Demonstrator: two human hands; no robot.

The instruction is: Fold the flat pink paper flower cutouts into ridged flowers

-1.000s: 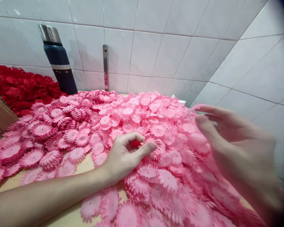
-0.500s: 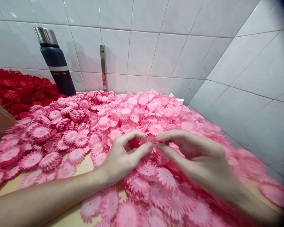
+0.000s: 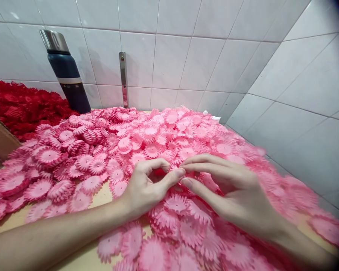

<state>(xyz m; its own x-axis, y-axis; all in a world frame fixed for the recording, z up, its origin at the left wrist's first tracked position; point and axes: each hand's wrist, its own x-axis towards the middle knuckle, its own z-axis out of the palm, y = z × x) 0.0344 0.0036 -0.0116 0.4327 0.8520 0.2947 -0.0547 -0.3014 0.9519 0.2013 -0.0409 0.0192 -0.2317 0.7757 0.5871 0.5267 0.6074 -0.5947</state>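
My left hand (image 3: 147, 186) is closed in a pinch, thumb against bent forefinger, over the middle of the pink heap. Between those fingertips is a pink flower-petal disc (image 3: 174, 166), mostly covered by the fingers. Facing it, my right hand (image 3: 237, 188) has its thumb and fingers apart, the tips close to the left thumb. Whether the right fingertips touch the disc I cannot tell. Loose pink petal discs (image 3: 177, 203), scalloped at the rim and with a small centre hole, lie beneath and around both hands.
Stacked pink discs (image 3: 49, 156) spread across the yellowish tabletop (image 3: 101, 197). Behind at the left are a red petal pile (image 3: 31, 105), a dark blue bottle (image 3: 64, 71) with a steel cap, and a cardboard box edge (image 3: 0, 139). A metal strip (image 3: 123, 79) is fixed to the tiled wall (image 3: 172, 56).
My right thumb has dropped away from its fingers, widening the gap between them. The left hand keeps its pinch in nearly the same place, and less of the disc shows now.
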